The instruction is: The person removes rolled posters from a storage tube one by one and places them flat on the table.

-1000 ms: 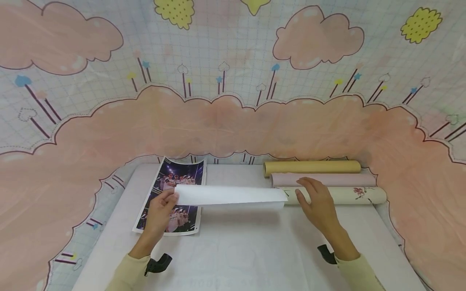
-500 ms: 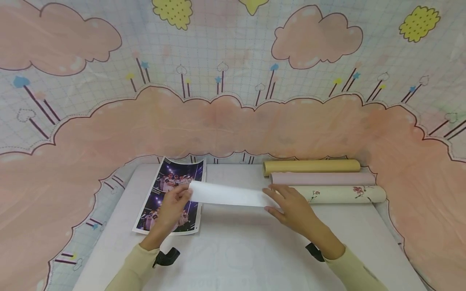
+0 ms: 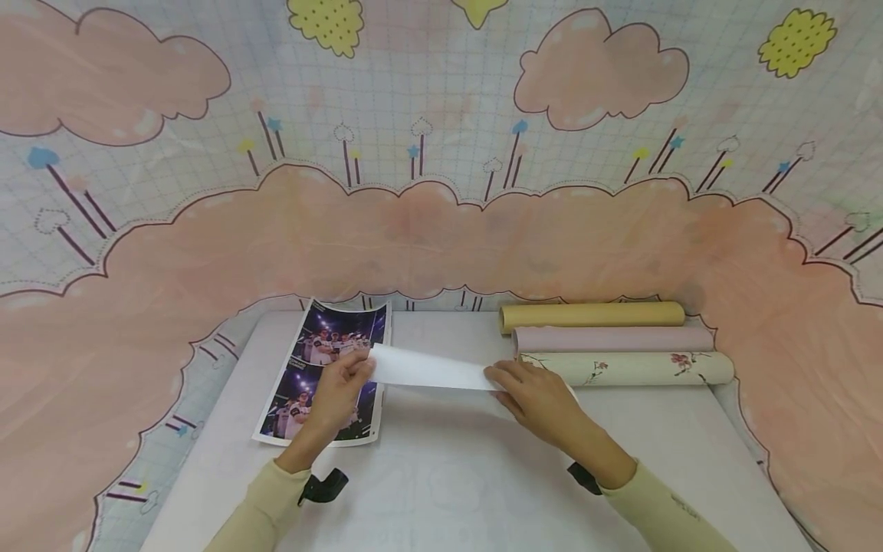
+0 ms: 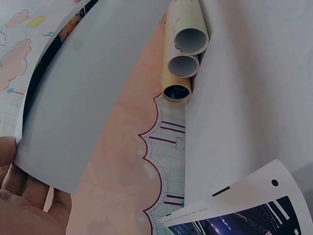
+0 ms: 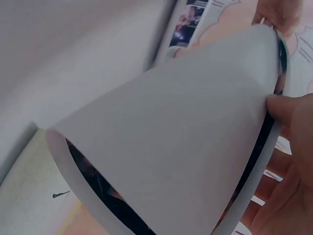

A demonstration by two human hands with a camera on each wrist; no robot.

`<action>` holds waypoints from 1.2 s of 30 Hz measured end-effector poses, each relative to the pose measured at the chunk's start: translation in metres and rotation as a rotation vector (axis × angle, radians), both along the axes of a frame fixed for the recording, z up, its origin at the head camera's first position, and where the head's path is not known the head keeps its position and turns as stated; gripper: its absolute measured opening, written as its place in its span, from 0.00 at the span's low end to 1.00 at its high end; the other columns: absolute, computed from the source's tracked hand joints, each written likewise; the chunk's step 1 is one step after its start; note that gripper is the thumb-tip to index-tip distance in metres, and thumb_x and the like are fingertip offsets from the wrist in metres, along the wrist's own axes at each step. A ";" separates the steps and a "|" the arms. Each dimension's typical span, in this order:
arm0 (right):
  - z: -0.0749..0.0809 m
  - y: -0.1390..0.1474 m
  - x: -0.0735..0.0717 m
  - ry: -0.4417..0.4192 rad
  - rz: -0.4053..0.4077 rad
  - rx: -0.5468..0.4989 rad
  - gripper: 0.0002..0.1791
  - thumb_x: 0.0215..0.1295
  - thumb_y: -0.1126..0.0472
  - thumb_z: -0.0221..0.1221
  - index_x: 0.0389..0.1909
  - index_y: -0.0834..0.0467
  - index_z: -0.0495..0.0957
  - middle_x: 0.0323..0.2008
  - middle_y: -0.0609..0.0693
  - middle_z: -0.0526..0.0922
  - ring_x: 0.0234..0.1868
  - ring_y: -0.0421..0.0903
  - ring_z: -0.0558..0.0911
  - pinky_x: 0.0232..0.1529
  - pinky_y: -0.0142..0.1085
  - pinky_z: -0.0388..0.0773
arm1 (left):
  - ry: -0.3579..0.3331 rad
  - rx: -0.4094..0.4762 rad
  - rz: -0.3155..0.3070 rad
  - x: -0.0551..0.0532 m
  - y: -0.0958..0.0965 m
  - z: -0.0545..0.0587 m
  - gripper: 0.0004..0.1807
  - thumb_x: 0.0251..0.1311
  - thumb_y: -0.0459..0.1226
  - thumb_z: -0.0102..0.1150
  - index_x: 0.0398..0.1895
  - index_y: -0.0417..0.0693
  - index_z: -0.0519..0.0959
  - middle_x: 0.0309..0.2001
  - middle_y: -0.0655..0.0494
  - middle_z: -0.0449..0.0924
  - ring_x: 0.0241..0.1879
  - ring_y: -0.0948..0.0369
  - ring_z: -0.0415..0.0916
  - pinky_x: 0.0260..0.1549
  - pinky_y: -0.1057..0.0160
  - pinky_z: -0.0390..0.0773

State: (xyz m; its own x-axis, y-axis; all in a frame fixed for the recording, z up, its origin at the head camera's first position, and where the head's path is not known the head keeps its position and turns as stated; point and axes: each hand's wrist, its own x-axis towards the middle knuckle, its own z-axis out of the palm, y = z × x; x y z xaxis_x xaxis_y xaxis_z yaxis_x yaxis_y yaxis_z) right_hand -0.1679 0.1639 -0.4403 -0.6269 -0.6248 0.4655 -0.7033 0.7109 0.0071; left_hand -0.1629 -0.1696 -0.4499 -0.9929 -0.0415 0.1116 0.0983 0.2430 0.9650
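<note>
A sheet of paper (image 3: 428, 369) is held above the table, bent over on itself. Its plain white back faces outward, and a dark printed picture shows along the inside in both wrist views. My left hand (image 3: 338, 395) pinches the sheet's left end between thumb and fingers. Toward the other end, my right hand (image 3: 541, 395) grips the near edges, its thumb (image 5: 281, 108) on the white side and the other fingers behind. Below and left of the held sheet lies a printed photo poster (image 3: 345, 333), partly covered by my left hand.
Three rolls of paper lie side by side at the back right: yellow (image 3: 593, 315), pale pink (image 3: 614, 340) and cream with flowers (image 3: 635, 369). The white table (image 3: 448, 475) meets a cartoon-patterned cloth (image 3: 441, 238) behind. Black straps (image 3: 324, 487) hang at both wrists.
My right hand has come in leftward from beyond the sheet's right end and now grips it. My left hand has moved slightly right with the sheet.
</note>
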 end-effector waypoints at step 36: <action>-0.023 0.003 -0.009 -0.123 -0.230 -0.494 0.11 0.69 0.66 0.57 0.49 0.64 0.81 0.15 0.48 0.77 0.20 0.40 0.71 0.25 0.39 0.74 | 0.002 0.238 -0.130 0.014 0.043 -0.028 0.49 0.65 0.35 0.56 0.79 0.58 0.34 0.79 0.48 0.34 0.77 0.42 0.45 0.67 0.35 0.60</action>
State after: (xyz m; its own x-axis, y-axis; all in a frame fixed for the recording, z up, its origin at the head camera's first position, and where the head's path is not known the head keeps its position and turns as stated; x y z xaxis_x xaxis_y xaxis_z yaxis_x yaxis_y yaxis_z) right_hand -0.1766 0.1672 -0.4631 -0.7895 -0.1920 0.5829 -0.5045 0.7440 -0.4382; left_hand -0.1488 -0.1262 -0.4775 -0.9914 0.0608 0.1159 0.1158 -0.0055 0.9933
